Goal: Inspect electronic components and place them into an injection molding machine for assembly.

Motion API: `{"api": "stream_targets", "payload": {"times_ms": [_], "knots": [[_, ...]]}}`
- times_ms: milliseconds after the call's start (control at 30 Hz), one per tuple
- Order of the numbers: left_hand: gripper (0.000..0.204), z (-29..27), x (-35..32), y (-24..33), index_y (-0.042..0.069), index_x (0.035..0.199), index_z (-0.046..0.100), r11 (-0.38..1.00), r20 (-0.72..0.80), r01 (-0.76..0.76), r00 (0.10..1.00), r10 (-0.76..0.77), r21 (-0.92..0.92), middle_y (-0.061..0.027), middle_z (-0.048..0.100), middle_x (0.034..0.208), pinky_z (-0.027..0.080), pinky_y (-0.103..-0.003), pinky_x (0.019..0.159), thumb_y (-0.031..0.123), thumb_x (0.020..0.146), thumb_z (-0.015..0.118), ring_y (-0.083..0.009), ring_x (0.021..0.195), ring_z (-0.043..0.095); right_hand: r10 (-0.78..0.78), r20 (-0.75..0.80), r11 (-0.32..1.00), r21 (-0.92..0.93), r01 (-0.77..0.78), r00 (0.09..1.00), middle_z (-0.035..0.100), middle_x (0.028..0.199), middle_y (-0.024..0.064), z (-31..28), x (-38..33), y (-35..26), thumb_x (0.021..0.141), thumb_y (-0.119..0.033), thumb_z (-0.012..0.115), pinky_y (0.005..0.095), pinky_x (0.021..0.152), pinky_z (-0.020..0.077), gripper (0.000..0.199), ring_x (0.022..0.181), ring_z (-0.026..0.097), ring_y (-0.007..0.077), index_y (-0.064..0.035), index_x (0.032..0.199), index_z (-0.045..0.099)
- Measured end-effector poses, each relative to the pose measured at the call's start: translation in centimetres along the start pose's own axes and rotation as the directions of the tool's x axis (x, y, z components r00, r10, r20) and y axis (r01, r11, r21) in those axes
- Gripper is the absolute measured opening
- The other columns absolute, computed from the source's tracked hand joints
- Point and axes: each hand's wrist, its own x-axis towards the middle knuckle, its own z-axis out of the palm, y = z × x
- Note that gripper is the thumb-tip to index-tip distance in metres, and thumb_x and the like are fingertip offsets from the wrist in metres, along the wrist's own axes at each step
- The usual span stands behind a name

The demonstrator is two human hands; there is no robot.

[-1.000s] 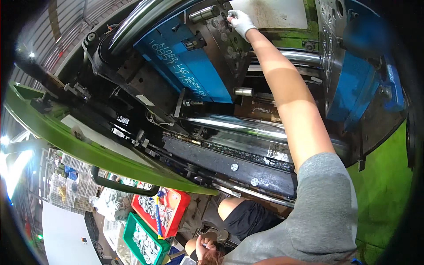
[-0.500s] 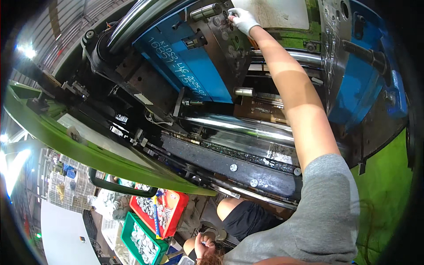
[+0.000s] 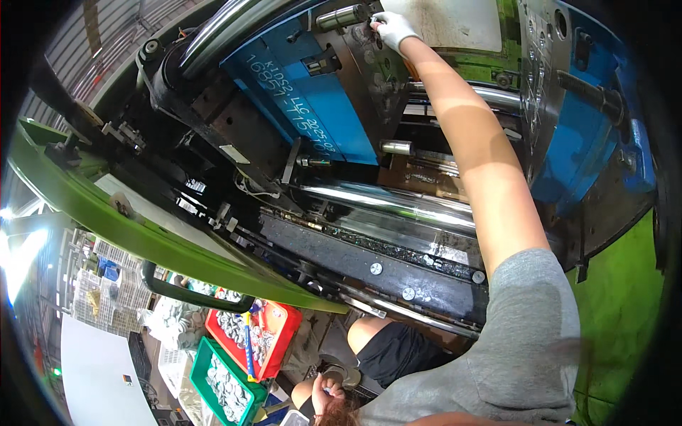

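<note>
My right hand (image 3: 395, 33), in a white glove, reaches up to the dark metal face (image 3: 375, 74) of a blue mould block (image 3: 312, 99). Its fingertips are pinched together at that face, close to a thick steel guide pin (image 3: 341, 18); whatever they grip is too small to make out. Low in the view, my bare left hand (image 3: 328, 392) is held near my knees with its fingers curled in. What lies inside those fingers is hidden. Across the gap stands the facing mould half (image 3: 536, 92), with a row of recesses.
Polished steel bars (image 3: 387, 202) cross below my right arm. Small round grey pieces (image 3: 376, 268) lie on the dark ledge. A green machine door (image 3: 163, 248) curves along the left. Beyond it, a red tray (image 3: 285, 334) and a green tray (image 3: 202, 362) hold many grey pieces.
The view has shifted slightly, so the machine sits a little lower and to the right. My gloved hand remains at the mould face, and my left hand stays curled.
</note>
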Motion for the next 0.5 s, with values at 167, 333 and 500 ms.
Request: {"api": "stream_targets", "payload": {"times_ms": [167, 333, 500], "knots": [[0.034, 0.2, 0.4, -0.1, 0.013, 0.066, 0.042, 0.997, 0.123, -0.028, 0.992, 0.02, 0.068, 0.0009, 0.039, 0.062, 0.032, -0.025, 0.048, 0.034, 0.091, 0.047, -0.0121, 0.05, 0.035, 0.141, -0.02, 0.987, -0.068, -0.142, 0.99, 0.066, 0.098, 0.0102, 0.7, 0.7, -0.9, 0.082, -0.031, 0.06, 0.0369, 0.079, 0.0469, 0.03, 0.09, 0.061, 0.0277, -0.0143, 0.107, 0.064], [0.033, 0.1, -0.1, -0.8, 0.013, 0.065, 0.04, 0.999, 0.065, -0.031, 0.997, 0.029, 0.022, 0.0014, 0.039, 0.062, 0.031, -0.025, 0.048, 0.033, 0.091, 0.049, -0.0118, 0.05, 0.034, 0.186, -0.17, 0.978, -0.065, -0.199, 0.968, 0.065, 0.099, 0.0112, 1.0, -1.5, -2.5, 0.079, -0.039, 0.061, 0.0398, 0.08, 0.0464, 0.034, 0.093, 0.061, 0.0299, -0.0216, 0.108, 0.064], [0.033, 0.0, -0.9, -1.5, 0.014, 0.064, 0.04, 0.996, -0.016, -0.073, 0.997, 0.073, 0.047, 0.0014, 0.04, 0.062, 0.031, -0.025, 0.048, 0.033, 0.09, 0.051, -0.0118, 0.049, 0.033, 0.206, -0.175, 0.978, 0.007, -0.208, 0.963, 0.063, 0.104, 0.0121, 0.2, -2.0, -2.9, 0.081, -0.035, 0.058, 0.0384, 0.083, 0.0459, 0.031, 0.095, 0.06, 0.0312, -0.0191, 0.108, 0.064]]}}
